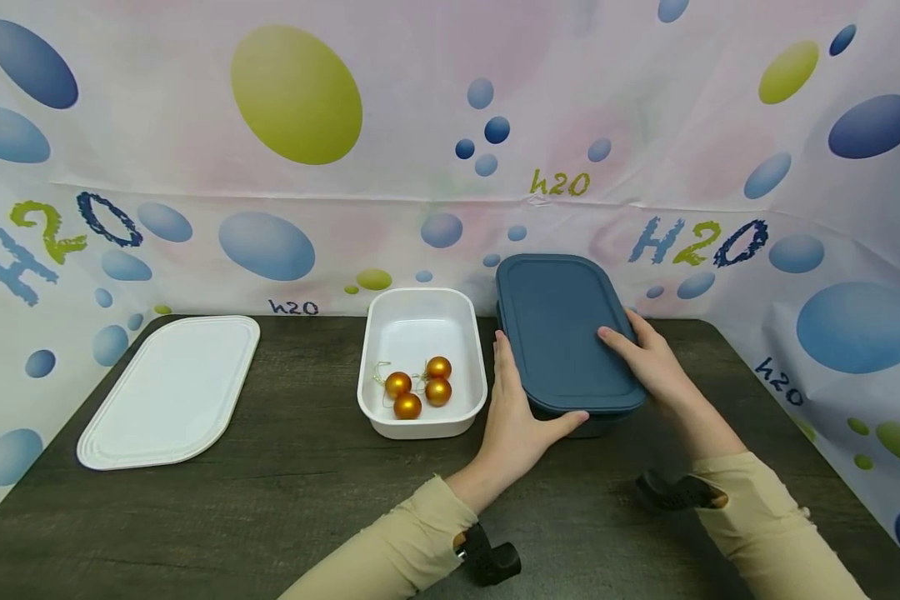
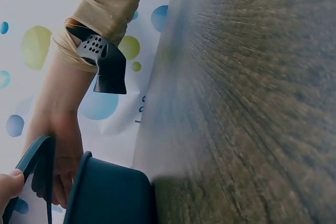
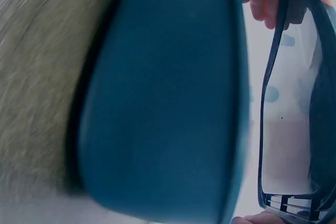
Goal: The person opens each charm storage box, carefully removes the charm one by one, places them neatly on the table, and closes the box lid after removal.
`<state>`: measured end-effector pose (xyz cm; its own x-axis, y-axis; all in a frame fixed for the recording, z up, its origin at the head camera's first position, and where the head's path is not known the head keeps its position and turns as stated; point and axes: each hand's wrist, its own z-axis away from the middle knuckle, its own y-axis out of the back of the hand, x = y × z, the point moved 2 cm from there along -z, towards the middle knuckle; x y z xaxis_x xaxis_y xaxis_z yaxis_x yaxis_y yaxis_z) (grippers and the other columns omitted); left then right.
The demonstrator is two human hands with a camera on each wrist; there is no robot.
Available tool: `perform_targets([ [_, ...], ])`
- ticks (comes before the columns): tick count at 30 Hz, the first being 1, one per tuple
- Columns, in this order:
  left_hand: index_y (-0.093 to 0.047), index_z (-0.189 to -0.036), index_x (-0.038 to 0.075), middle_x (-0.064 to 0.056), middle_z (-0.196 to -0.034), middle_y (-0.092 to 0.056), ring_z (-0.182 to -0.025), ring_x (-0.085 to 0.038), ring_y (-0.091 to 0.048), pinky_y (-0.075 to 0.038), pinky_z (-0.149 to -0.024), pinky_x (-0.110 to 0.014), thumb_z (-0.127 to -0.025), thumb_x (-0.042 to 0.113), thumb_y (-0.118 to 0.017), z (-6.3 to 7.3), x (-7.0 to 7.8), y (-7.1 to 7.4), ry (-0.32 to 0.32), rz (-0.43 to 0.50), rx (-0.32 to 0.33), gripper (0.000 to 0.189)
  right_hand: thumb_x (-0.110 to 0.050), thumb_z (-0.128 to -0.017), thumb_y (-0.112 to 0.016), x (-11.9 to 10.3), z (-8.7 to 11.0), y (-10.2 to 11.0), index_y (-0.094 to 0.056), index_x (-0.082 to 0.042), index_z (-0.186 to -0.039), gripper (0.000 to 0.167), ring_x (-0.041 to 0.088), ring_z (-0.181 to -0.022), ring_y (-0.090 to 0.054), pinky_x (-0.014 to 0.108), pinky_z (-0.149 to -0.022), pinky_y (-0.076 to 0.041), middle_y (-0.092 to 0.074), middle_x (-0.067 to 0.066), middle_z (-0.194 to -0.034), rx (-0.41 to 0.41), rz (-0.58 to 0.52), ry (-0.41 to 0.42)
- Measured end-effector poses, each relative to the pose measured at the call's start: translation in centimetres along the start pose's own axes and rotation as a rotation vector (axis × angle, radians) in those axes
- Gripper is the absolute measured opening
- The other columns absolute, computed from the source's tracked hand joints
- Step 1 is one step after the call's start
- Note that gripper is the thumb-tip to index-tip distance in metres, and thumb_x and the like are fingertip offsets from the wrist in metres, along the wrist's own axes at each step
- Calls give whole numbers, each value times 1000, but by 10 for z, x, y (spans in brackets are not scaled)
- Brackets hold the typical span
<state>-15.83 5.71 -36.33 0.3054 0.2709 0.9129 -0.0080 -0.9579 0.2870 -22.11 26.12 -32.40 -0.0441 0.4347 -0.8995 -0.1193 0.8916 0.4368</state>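
Observation:
A dark blue lid [image 1: 562, 333] is held between both hands, lifted off a matching blue container [image 1: 588, 427]. My left hand [image 1: 513, 425] grips the lid's near left corner, thumb along its front edge and fingers up the left side. On the right edge, my right hand [image 1: 652, 367] holds it with the thumb on top. In the right wrist view, a gap shows between the container [image 3: 163, 98] and the raised lid [image 3: 265, 103], with fingertips at both ends of the lid. From the left wrist, the container [image 2: 110, 192] stands on the table below the lid. Its inside is hidden.
Left of the blue container stands a white box [image 1: 420, 325] holding several shiny gold-orange baubles [image 1: 407, 406]. A white lid [image 1: 172, 387] lies flat at the table's left. Behind the dark wood table [image 1: 292, 475] hangs a patterned backdrop [image 1: 420, 83].

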Motion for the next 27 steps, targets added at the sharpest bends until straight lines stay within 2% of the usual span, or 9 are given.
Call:
perform_targets([
  [3, 16, -151, 29, 4, -159, 9, -143, -11, 1, -21, -112, -45, -75, 42, -81, 1, 3, 2, -20, 9, 10, 124, -48, -97, -49, -6, 2, 0, -1, -18, -155, 81, 48, -129, -36, 54, -95, -43, -12, 24, -155, 5, -60, -15],
  [5, 17, -150, 31, 5, -158, 9, -143, -11, 2, -21, -112, -45, -75, 42, -81, 2, 5, 4, -20, 18, 12, 124, -48, -96, -49, -10, 3, 1, -2, -19, -155, 81, 42, -123, -45, 44, -89, -50, -16, 24, -154, 12, -111, -27],
  [9, 17, -150, 32, 6, -158, 9, -143, -11, 2, -21, -112, -45, -75, 42, -81, 4, 8, 6, -23, 33, 17, 124, -44, -97, -52, -17, 6, 2, -4, -18, -155, 80, 15, -104, -60, 27, -77, -54, -19, 24, -153, 16, -278, -57],
  [12, 16, -150, 33, 5, -158, 8, -143, -11, 1, -21, -112, -45, -74, 42, -81, 4, 9, 7, -30, 44, 24, 124, -38, -97, -55, -23, 9, 2, -2, -15, -155, 82, 2, -95, -61, 24, -78, -53, -16, 22, -154, 3, -432, -78],
  [15, 15, -150, 34, 5, -159, 7, -143, -11, 0, -22, -112, -44, -74, 42, -81, 4, 10, 9, -39, 60, 30, 123, -32, -97, -56, -28, 12, 0, -2, -10, -154, 82, 3, -95, -63, 24, -80, -53, -30, 18, -146, -10, -550, -82],
  [20, 15, -150, 35, 7, -158, 8, -143, -10, 0, -21, -112, -45, -74, 42, -81, 5, 10, 11, -45, 84, 27, 122, -23, -98, -57, -33, 15, -1, -6, -5, -154, 78, 9, -93, -66, 25, -78, -54, -57, -1, -116, -26, -704, -61],
  [24, 14, -150, 38, 8, -158, 8, -143, -10, -1, -21, -112, -47, -74, 43, -81, 7, 10, 13, -24, 101, 17, 122, -15, -99, -54, -36, 16, -1, -8, -6, -154, 72, 13, -88, -68, 27, -73, -55, -66, 0, -105, -43, -832, -28],
  [27, 15, -149, 38, 8, -158, 8, -143, -10, 0, -21, -112, -48, -73, 45, -81, 7, 8, 15, -12, 98, 12, 122, -13, -99, -53, -38, 17, -2, -25, -8, -149, 58, 16, -81, -70, 28, -69, -56, -69, 4, -99, -44, -877, -8],
])
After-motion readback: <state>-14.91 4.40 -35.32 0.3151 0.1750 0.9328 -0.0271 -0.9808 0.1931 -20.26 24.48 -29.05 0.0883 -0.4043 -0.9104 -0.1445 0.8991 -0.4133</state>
